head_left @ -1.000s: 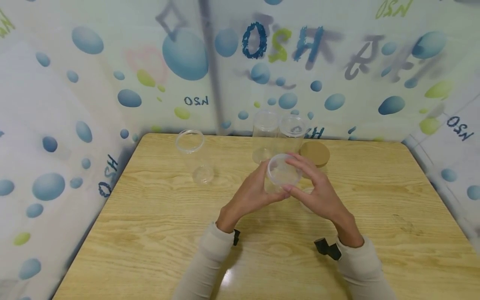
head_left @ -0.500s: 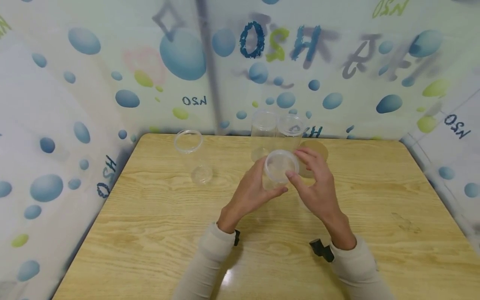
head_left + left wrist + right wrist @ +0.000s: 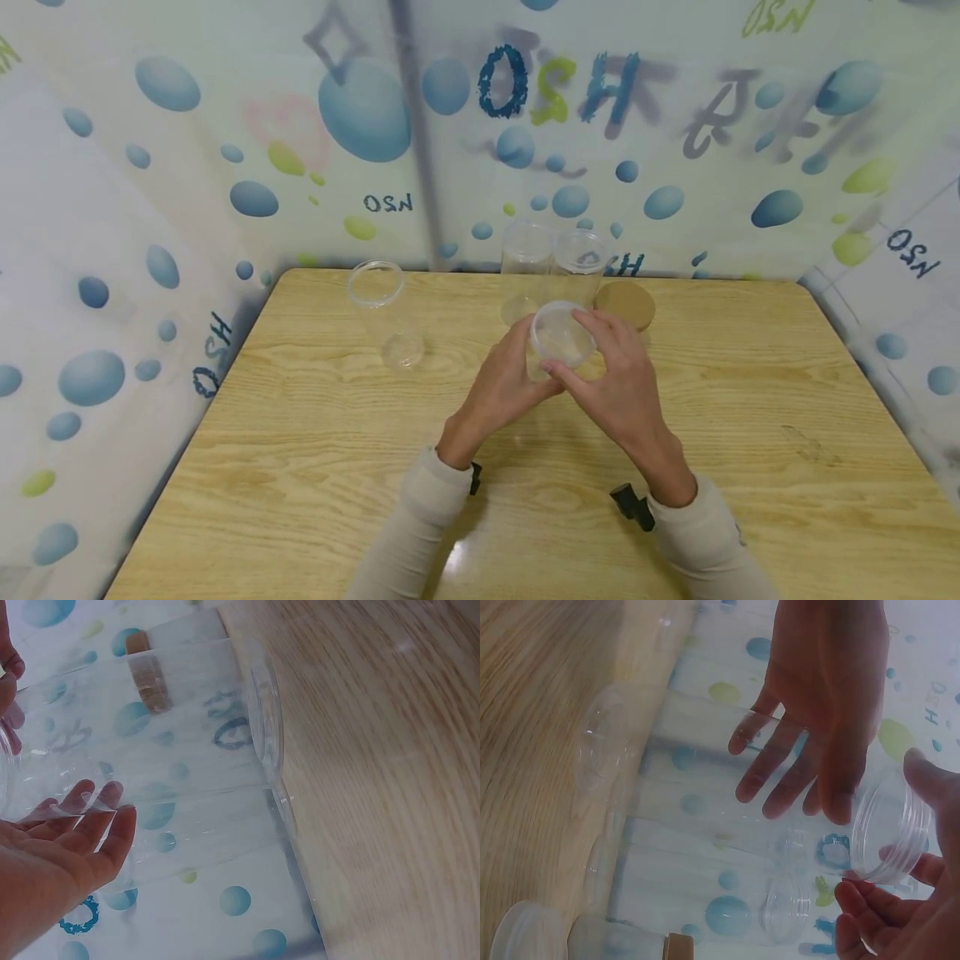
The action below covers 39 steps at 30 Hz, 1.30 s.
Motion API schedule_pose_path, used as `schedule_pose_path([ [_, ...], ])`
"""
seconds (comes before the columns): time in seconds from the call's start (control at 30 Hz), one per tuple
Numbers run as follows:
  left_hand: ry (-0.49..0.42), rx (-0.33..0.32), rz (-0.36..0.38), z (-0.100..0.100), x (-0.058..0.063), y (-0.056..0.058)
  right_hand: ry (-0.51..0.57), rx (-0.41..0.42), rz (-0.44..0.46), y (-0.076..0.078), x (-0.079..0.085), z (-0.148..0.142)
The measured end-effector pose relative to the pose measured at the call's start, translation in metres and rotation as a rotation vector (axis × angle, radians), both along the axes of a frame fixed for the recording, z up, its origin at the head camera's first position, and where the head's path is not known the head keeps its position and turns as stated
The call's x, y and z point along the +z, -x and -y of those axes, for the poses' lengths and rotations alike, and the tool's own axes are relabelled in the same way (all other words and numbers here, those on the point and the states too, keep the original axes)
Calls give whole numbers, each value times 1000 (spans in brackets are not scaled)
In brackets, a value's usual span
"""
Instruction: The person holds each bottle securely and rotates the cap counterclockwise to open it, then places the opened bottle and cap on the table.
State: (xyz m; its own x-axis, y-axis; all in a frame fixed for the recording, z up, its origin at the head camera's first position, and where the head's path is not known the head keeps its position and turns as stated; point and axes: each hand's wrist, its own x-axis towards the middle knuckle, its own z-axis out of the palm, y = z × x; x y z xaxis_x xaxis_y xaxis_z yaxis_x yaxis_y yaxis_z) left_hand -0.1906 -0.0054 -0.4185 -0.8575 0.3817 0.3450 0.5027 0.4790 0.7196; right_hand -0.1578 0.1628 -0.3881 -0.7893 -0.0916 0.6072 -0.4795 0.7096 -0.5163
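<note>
- Held jar appears to stand upright, past the middle of the desk, toward its far edge.
- Left hand: fingers curved round the wall, seemingly to steady it.
- Right hand: thumb and fingers spread wide, gripping across its round rim, probably for even control.
- Lone jar stands toward the far left corner, leaving elbow room.
</note>
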Motion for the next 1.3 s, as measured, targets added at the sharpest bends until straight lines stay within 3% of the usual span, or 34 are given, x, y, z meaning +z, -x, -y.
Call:
schedule_pose_path([
  [0.13,1,0,3,0,1,0,5,11,4,0,0,-1],
  [0.33,-12,-20,28,1,1,1,55,98,17,3,-1,-4],
  [0.57,-38,-67,70,4,4,1,119,207,88,4,1,-10],
  [1.03,-94,-145,119,6,2,4,138,340,174,5,4,-22],
  [1.17,-78,-134,118,6,3,4,150,326,109,5,3,-20],
  [1.3,-65,-106,113,6,3,4,130,248,-8,4,1,-14],
])
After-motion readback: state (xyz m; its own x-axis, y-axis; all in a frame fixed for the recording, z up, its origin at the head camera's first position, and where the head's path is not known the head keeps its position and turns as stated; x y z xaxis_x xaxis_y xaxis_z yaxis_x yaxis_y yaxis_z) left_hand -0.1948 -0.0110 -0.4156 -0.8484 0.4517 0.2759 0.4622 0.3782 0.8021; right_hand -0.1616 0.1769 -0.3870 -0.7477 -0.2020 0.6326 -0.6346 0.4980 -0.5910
